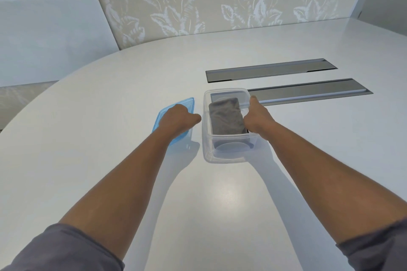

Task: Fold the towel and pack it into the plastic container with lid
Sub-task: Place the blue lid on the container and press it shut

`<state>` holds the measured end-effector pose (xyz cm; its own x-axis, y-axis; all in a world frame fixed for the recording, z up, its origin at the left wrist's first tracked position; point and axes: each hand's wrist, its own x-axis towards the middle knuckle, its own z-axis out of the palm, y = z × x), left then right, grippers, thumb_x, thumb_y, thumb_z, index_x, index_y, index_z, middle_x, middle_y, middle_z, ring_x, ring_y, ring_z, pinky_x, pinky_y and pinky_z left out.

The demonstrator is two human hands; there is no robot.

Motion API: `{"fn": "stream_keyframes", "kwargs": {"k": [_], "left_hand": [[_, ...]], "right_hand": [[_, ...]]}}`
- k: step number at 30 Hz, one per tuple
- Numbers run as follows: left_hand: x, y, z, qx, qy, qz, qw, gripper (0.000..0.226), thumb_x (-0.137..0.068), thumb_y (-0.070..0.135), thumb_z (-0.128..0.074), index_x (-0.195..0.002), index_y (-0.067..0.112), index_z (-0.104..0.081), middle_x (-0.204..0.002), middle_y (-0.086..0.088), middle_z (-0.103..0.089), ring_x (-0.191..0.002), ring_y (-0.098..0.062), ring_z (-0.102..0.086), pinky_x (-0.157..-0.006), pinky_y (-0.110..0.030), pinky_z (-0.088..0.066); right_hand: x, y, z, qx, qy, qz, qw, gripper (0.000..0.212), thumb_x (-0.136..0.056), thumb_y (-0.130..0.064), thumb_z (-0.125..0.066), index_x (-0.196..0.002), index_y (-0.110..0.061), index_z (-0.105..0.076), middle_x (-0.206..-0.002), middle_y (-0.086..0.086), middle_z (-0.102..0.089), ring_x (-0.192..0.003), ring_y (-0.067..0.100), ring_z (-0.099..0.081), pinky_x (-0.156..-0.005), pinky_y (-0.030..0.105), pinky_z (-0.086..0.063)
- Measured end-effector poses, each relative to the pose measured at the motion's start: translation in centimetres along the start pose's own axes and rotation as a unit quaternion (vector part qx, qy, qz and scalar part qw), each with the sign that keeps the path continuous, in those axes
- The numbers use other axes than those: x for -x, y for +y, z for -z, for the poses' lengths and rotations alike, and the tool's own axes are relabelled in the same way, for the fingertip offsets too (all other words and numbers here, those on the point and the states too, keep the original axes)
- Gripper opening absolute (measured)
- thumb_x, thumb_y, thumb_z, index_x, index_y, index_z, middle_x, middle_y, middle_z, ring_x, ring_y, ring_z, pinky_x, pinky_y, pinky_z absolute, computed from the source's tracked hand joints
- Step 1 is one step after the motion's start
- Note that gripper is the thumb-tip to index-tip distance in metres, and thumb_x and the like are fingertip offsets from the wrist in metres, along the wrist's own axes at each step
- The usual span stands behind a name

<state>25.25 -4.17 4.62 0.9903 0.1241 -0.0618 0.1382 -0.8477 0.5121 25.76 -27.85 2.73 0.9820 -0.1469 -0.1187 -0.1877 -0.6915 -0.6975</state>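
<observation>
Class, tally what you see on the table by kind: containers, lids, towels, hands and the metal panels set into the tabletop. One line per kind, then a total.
Clear plastic container: 1
Blue lid: 1
Grey folded towel, inside the container: 1
Hands: 2, left hand on the lid, right hand at the container's rim
Metal panels: 2, far panel, near panel
Total: 7

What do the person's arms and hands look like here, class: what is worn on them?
Both forearms are bare. Each arm wears a grey sleeve pushed up near the elbow: left sleeve, right sleeve. The left hand and right hand are bare: no gloves, and no rings or watch visible.
</observation>
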Motion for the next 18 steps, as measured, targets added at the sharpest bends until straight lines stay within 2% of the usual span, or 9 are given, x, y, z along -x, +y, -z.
{"fn": "stream_keyframes", "kwargs": {"k": [2, 6, 8, 11, 14, 18], "left_hand": [[0.1, 0.5, 1.1, -0.018, 0.015, -0.002, 1.0, 0.03, -0.075, 0.033, -0.063, -0.068, 0.012, -0.043, -0.063, -0.002, -0.046, -0.054, -0.019, -0.043, -0.052, -0.028, -0.029], [0.5, 1.6, 2.9, -0.036, 0.025, -0.018, 0.999, 0.025, -0.075, 0.027, -0.064, -0.07, 0.011, -0.045, -0.065, -0.002, -0.046, -0.056, -0.02, -0.046, -0.053, -0.028, -0.033], [1.0, 2.2, 4.1, -0.057, 0.034, -0.033, 0.997, 0.019, -0.076, 0.024, -0.062, -0.073, 0.01, -0.049, -0.068, -0.003, -0.052, -0.059, -0.022, -0.051, -0.053, -0.028, -0.036], [1.8, 3.3, 6.4, -0.087, 0.075, -0.066, 0.991, 0.017, -0.077, 0.023, -0.061, -0.071, 0.011, -0.05, -0.07, -0.002, -0.054, -0.059, -0.018, -0.05, -0.049, -0.027, -0.03], [2.9, 4.8, 8.4, -0.041, 0.097, -0.081, 0.991, 0.017, -0.076, 0.023, -0.063, -0.07, 0.013, -0.051, -0.068, -0.002, -0.054, -0.057, -0.017, -0.049, -0.048, -0.027, -0.029], [4.2, 6.3, 10.3, 0.096, 0.082, -0.074, 0.989, 0.027, -0.077, 0.018, -0.065, -0.065, 0.014, -0.042, -0.062, 0.0, -0.044, -0.048, -0.02, -0.041, -0.046, -0.023, -0.031]], "right_hand": [[0.0, 0.0, 0.0, -0.005, -0.001, -0.002, 1.0, 0.074, -0.093, -0.016, -0.062, -0.155, -0.016, -0.021, -0.142, 0.018, -0.053, -0.103, 0.029, -0.05, -0.082, 0.039, -0.045], [0.2, 0.0, 0.1, -0.018, -0.003, -0.001, 1.0, 0.076, -0.094, -0.019, -0.062, -0.157, -0.017, -0.019, -0.146, 0.019, -0.05, -0.12, 0.035, -0.054, -0.084, 0.039, -0.044], [0.3, 0.0, 0.2, -0.029, -0.004, -0.002, 1.0, 0.075, -0.094, -0.018, -0.06, -0.157, -0.018, -0.02, -0.148, 0.019, -0.049, -0.113, 0.032, -0.053, -0.083, 0.038, -0.044], [0.5, -0.1, 0.1, -0.044, -0.002, -0.002, 0.999, 0.071, -0.094, -0.016, -0.057, -0.156, -0.017, -0.023, -0.147, 0.018, -0.05, -0.102, 0.027, -0.047, -0.08, 0.037, -0.043], [0.7, -0.3, 0.0, -0.051, -0.006, 0.002, 0.999, 0.063, -0.093, -0.013, -0.054, -0.151, -0.016, -0.029, -0.145, 0.018, -0.051, -0.102, 0.029, -0.05, -0.078, 0.038, -0.044], [0.9, -0.2, -0.1, -0.079, -0.01, 0.005, 0.997, 0.059, -0.091, -0.01, -0.053, -0.147, -0.015, -0.034, -0.143, 0.016, -0.052, -0.103, 0.028, -0.05, -0.079, 0.037, -0.042]]}}
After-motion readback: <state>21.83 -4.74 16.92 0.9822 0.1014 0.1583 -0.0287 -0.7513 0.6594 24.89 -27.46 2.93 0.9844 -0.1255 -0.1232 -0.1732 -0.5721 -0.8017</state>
